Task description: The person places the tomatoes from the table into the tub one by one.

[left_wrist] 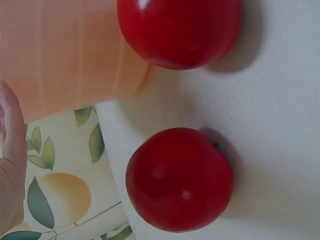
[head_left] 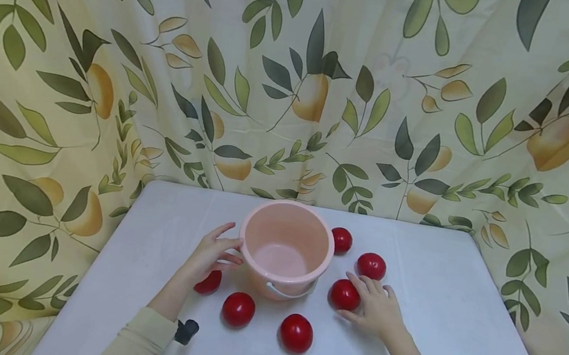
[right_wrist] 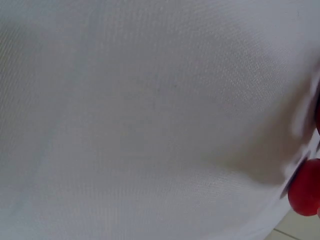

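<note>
Head view, starting far left: left hand [head_left: 212,255] with fingers spread apart, tips against the pink bucket [head_left: 260,283] just below its rim, nothing clamped. Watch that contact: push too hard from one side and risk sliding or tipping it. Below that hand, half-hidden tomato [head_left: 208,284], easy to bump and send rolling. Right and nearer, front-left tomato [head_left: 238,309], unpenned, liable to roll at one brush of the left sleeve [head_left: 139,336]. On to the centre: pink bucket upright, mouth up, white handle [head_left: 289,296] drooping on the near side, a possible snag for passing fingers. In front, front-middle tomato [head_left: 296,333], apart from the wall, exposed to any low sweep. Behind and right, back tomato [head_left: 342,241], just beside the pink bucket; shove the bucket that way and probably knock it loose. Now the busy spot: right-hand tomato [head_left: 342,295], apparently resting on the tabletop [head_left: 459,329], with the right hand [head_left: 376,307] curling fingers round it. No telling how firmly. Lift with a slack hold on smooth skin and risk a slip. Just beyond, far-right tomato [head_left: 371,266], near enough to catch a knock from those fingers and roll away.
</note>
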Motion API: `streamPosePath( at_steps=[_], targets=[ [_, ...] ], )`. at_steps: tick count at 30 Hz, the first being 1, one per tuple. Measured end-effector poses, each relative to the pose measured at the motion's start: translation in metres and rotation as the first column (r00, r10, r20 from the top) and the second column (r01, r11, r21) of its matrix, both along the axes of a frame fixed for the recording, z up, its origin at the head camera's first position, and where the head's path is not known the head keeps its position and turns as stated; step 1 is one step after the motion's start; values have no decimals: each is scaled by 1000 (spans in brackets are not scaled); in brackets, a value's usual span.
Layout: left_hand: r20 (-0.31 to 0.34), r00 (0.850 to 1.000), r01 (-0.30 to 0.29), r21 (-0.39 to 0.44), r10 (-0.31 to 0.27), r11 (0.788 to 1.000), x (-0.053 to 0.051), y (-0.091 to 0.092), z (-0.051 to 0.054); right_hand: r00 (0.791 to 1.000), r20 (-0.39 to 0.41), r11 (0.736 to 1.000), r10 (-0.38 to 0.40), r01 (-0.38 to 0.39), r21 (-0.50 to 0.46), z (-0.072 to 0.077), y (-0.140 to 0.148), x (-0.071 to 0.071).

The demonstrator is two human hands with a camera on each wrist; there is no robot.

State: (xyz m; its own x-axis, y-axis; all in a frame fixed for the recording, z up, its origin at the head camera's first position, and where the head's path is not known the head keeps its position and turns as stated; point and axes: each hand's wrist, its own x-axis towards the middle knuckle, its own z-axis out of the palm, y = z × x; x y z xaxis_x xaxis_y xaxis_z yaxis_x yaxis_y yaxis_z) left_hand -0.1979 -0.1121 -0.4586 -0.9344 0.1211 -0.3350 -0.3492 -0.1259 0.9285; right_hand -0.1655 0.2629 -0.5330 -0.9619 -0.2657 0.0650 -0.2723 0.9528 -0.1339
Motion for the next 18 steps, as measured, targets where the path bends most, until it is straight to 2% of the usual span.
streamPosePath(
  at_steps=[5,12,18],
  targets=[
    [0,1000,8,-1,-8,1000,0,1,1,1000,15,1000,-2,2,0,-2,0,0],
    [-35,999,35,2,-35,999,0,1,-1,1000,27,1000,-8,9,-9,-4,0,0],
    [-28,998,64,13,-64,998,-2,1,0,999,31,1000,-7,8,-11,-6,-1,-3]
  ],
)
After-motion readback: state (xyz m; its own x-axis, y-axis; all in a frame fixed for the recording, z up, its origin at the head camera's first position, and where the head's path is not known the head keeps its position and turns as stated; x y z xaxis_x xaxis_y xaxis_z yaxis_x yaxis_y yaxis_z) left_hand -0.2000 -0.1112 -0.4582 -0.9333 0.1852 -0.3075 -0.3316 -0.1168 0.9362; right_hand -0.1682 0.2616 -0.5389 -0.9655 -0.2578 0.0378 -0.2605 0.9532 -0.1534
